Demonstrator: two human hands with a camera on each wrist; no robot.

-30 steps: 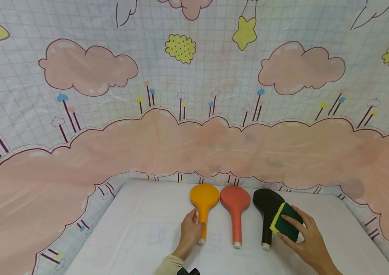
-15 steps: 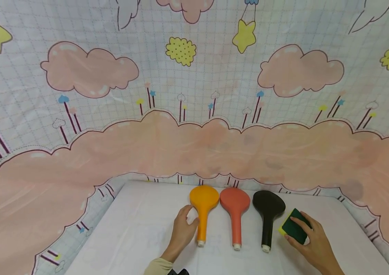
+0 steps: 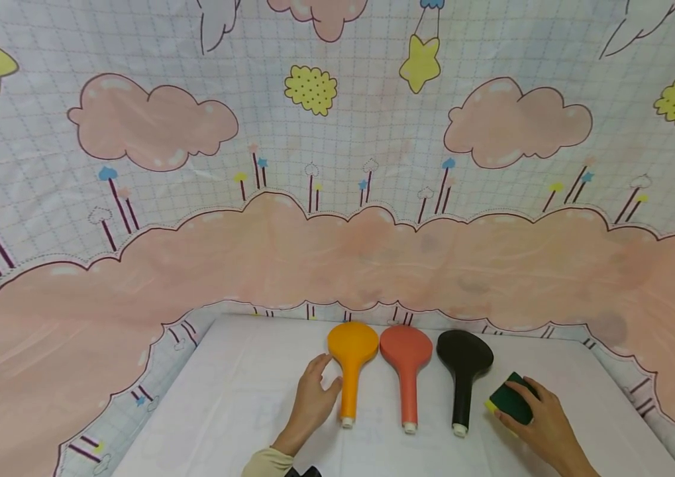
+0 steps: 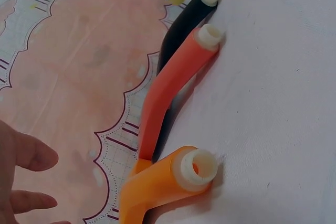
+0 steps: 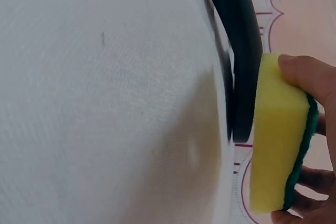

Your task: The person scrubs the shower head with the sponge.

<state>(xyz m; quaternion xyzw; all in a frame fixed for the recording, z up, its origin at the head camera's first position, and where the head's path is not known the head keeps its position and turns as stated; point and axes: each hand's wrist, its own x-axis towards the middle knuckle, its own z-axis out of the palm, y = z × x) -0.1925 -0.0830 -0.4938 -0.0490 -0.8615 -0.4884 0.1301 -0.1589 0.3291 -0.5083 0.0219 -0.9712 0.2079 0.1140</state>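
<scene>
Right hand: the right hand (image 3: 542,424) grips a sponge (image 3: 511,401), green scouring side up and yellow side down, with thumb and fingers (image 5: 304,77) curled round its edges.
Sponge position: it sits low over the white table (image 3: 242,404), just to the right of the black shower head (image 3: 464,371), beside its handle; whether the two touch cannot be told.
Left hand: the left hand (image 3: 312,401) lies with its fingers loosely spread and holds nothing; it is just beside the handle of the orange shower head (image 3: 351,361), on its left side.
Row of three: orange, red and black shower heads lie side by side, round heads away from the person, white threaded ends toward them. The red shower head (image 3: 407,368) is in the middle.
Backdrop: a cloth (image 3: 337,199) printed with pink clouds, yellow stars and a grid hangs behind the table and runs down round its edges.
</scene>
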